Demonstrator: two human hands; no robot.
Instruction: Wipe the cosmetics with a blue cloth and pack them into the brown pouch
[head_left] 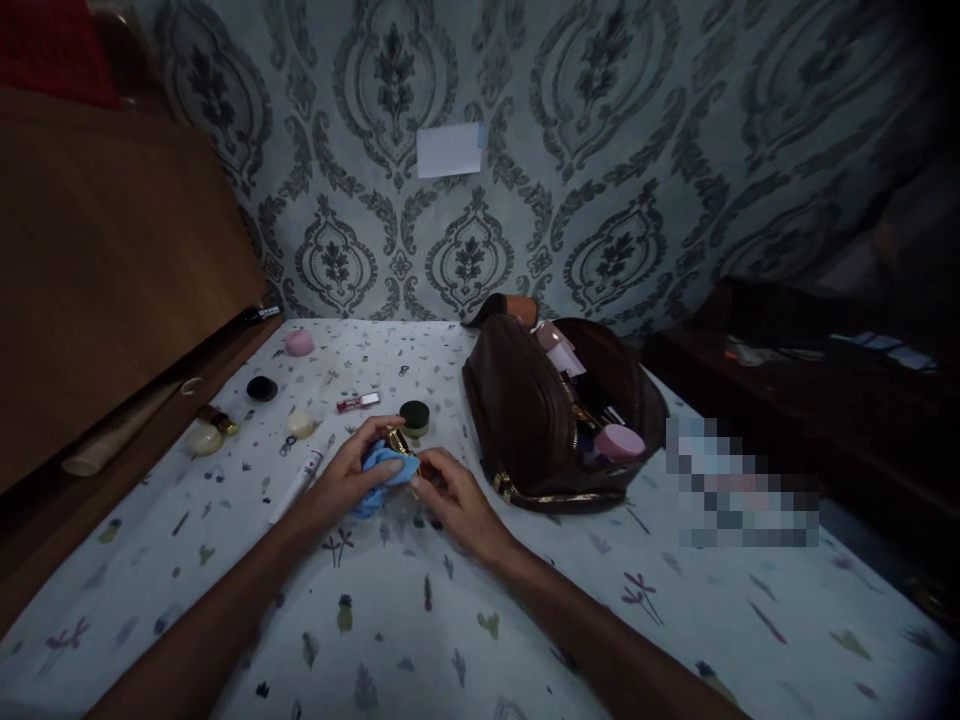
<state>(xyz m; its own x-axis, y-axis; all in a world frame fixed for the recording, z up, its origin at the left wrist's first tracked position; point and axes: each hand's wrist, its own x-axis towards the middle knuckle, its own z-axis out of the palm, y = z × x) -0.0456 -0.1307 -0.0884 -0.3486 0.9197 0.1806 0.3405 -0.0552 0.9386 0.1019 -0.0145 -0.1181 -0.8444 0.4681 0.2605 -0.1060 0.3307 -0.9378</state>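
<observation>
My left hand (360, 465) is closed around a crumpled blue cloth (381, 472) and a small shiny gold cosmetic item (397, 441), whose exact kind I cannot make out. Opposite it, my right hand (450, 492) pinches the lower end of the gold item at the cloth's edge. Just beyond the fingers sits a round jar with a dark lid (415, 416). A white tube (298, 484) lies beside my left wrist, and a lip gloss (358, 402) rests farther back. To the right stands a brown cosmetic bag (517, 400), unzipped, with several cosmetics inside, among them a pink-lidded jar (619, 442).
Several small containers lie at the left on the patterned sheet (405, 640), including a pink one (298, 343), a black one (262, 388) and a cream one (301, 424). A wooden panel (112, 270) borders the left side. Patterned wallpaper (472, 220) rises behind. A pixelated patch covers something at right.
</observation>
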